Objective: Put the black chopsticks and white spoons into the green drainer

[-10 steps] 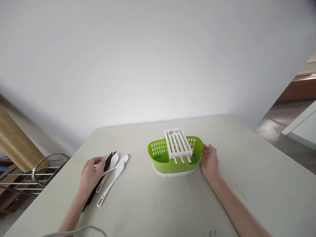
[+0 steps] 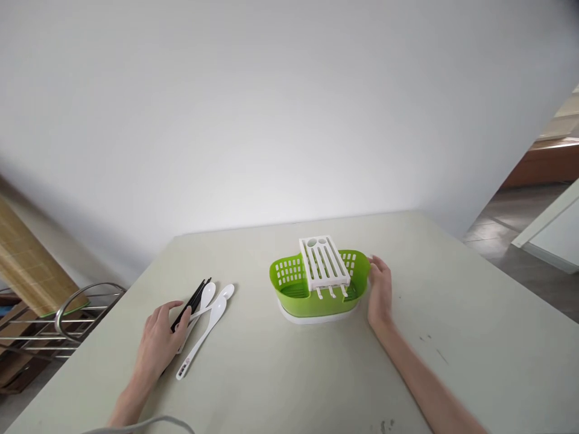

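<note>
My left hand is over the handle ends of a bundle of black chopsticks, thumb and forefinger apart. Three white spoons lie beside it: one spoon alongside the chopsticks, a small spoon whose handle crosses it and reaches my thumb, and a long spoon to the right. A green basket stands on a white base tray, with a white slotted rack bearing hooks across its top. My right hand is cupped against the basket's right end, its fingertips partly hidden.
The pale table meets a white wall at the back. Left of the table stands a metal wire rack near a wooden board. A grey cable runs across the bottom left.
My left hand has moved down and slightly left, its thumb and forefinger now spread over the chopsticks. My right hand has shifted closer around the basket's end. The basket stays put.
</note>
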Motion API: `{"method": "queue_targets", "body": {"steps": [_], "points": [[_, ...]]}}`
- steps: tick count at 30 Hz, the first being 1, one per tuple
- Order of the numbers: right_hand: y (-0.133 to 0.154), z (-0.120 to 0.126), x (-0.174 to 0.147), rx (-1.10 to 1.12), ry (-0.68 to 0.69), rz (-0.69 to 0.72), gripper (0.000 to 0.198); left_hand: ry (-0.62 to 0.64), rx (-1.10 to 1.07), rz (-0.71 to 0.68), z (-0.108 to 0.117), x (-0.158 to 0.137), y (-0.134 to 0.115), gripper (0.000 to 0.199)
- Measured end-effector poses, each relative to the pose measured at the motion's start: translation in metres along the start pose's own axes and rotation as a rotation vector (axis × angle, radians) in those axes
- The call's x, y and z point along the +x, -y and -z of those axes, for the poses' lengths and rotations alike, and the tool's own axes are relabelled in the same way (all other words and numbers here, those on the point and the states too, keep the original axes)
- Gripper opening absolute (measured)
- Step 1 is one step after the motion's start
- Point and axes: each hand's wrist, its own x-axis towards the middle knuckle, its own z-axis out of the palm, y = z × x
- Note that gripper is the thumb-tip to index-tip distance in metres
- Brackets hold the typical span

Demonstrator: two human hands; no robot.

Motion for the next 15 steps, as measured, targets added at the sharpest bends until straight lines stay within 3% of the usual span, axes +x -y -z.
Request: {"method": "queue_targets", "body": {"steps": [3,6,10,15], "points": [[0.022,0.002,-0.019,-0.349,0.024,0.455,0.058,0.024,0.013,-0.058,-0.001,-0.007,0.001,0.063],[0.040,0.006,-0.042,-0.494,0.204,0.688,0.063,0.019,0.040,-0.086,-0.004,-0.014,0.004,0.064],[0.048,0.009,-0.058,-0.599,0.428,0.744,0.071,0.046,0.054,-0.067,-0.005,-0.019,0.011,0.072],[0.035,0.008,-0.046,-0.676,0.459,0.623,0.059,0.133,0.028,0.009,-0.004,-0.022,0.019,0.071]]}}
